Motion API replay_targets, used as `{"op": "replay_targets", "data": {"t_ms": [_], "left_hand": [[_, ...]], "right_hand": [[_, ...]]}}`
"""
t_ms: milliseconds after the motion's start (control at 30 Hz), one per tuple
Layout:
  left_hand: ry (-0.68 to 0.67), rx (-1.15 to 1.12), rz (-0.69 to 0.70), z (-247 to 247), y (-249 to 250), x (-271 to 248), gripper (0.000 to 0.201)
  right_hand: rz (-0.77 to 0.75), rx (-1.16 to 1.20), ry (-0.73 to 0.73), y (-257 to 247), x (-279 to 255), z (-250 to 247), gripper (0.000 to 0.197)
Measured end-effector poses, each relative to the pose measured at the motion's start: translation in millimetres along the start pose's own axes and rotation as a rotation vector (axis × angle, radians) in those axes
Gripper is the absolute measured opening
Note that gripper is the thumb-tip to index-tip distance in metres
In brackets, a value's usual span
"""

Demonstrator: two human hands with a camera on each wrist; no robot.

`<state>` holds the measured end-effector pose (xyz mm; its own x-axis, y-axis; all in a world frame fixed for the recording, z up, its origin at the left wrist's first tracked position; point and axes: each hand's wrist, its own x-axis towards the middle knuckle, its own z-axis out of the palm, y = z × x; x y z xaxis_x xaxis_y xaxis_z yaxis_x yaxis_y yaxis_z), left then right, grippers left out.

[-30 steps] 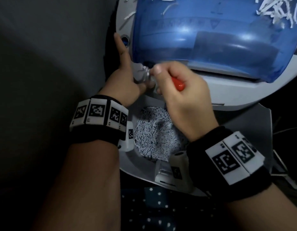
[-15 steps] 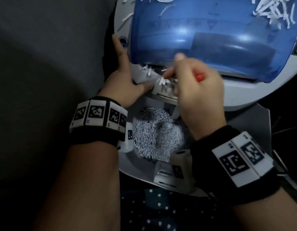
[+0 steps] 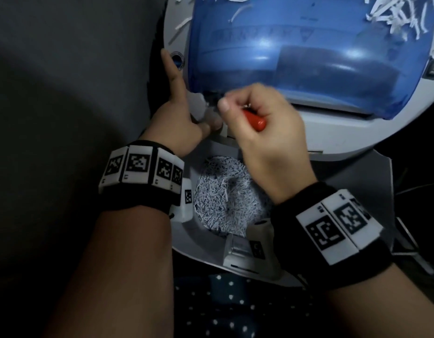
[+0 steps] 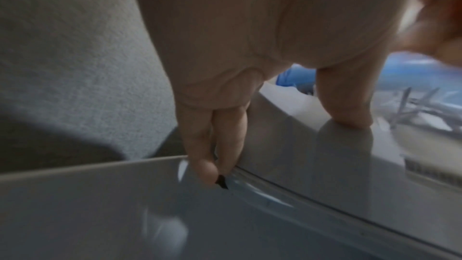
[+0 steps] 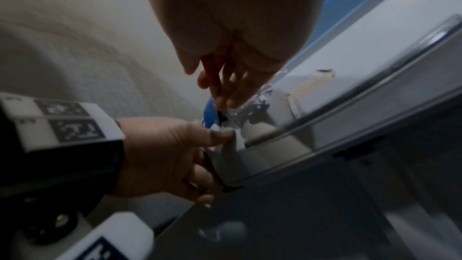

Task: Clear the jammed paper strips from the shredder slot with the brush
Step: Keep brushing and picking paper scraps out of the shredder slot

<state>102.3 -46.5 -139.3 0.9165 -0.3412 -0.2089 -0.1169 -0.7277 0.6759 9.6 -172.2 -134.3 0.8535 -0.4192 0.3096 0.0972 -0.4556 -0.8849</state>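
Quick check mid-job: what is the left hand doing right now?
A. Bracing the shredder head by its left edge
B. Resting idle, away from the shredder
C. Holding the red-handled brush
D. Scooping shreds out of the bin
A. The left hand grips the shredder head's left edge, index finger along the rim and thumb on top, while the right hand holds the red-handled brush.

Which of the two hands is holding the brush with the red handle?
The right hand: its fingers curl round the red brush handle. The left hand holds no tool and grips the grey shredder edge.
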Motion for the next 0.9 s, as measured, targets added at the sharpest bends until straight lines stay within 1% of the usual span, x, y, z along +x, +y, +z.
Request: {"op": "replay_targets", "data": {"t_ms": [33,67,133,167,200,233,300,333,367,400,433,500,533,567,600,667,700,767,833,867,900], "left_hand": [[0.0,-0.005,0.001,0,1,0,0.12],[-0.001,-0.01,-0.001,1,0,0,0.122],[0.007,-0.012,-0.014,1,-1,0,0.123],[0.008,-0.009,-0.016,1,-1,0,0.123],[0.008,-0.004,-0.015,1,-1,0,0.123],[0.009,-0.003,-0.012,1,1,0,0.122],[0.009,0.003,-0.015,0,3,-2,0.12],[0.01,-0.001,-0.015,-1,3,-2,0.12],[0.011,-0.003,-0.014,-1,4,-2,0.121],[0.011,-0.004,-0.011,0,3,-2,0.122],[0.012,0.0,-0.008,0,2,-1,0.123],[0.005,0.012,-0.007,0,0,0,0.123],[0.001,0.018,-0.003,1,-1,0,0.122],[-0.002,0.024,0.002,0,0,1,0.122],[-0.005,0.028,0.005,0,0,0,0.121],[-0.006,0.018,0.015,0,0,0,0.121],[-0.008,0.013,0.017,0,0,0,0.12],[-0.009,0.015,0.017,0,0,0,0.119],[-0.01,0.017,0.013,-1,1,-1,0.118],[-0.011,0.016,0.013,-1,1,-1,0.118],[-0.011,0.014,0.014,-1,1,-1,0.118]], "right_hand": [[0.03,0.009,-0.003,3,-1,1,0.024],[0.052,0.032,0.034,6,-1,0,0.03],[0.089,0.088,0.156,8,3,-4,0.045],[0.089,0.111,0.2,7,5,-7,0.048],[0.068,0.116,0.205,5,5,-8,0.046],[0.037,0.095,0.17,2,4,-8,0.04],[0.008,0.027,0.038,1,-1,-4,0.023],[0.037,0.023,-0.006,2,-2,-3,0.02],[0.094,0.05,-0.017,3,-1,-2,0.022],[0.147,0.082,0.014,5,0,-4,0.028],[0.171,0.101,0.076,7,3,-7,0.033],[0.118,0.117,0.238,5,8,-17,0.04],[0.076,0.121,0.284,6,9,-20,0.042],[0.042,0.115,0.289,7,10,-22,0.04],[0.04,0.088,0.259,10,9,-21,0.04],[0.122,0.048,0.144,11,7,-21,0.04],[0.17,0.063,0.136,13,7,-22,0.039],[0.189,0.164,0.239,10,9,-31,0.038],[0.139,0.256,0.35,5,11,-40,0.038],[0.122,0.251,0.368,7,11,-41,0.039],[0.122,0.219,0.345,10,11,-40,0.039]]}}
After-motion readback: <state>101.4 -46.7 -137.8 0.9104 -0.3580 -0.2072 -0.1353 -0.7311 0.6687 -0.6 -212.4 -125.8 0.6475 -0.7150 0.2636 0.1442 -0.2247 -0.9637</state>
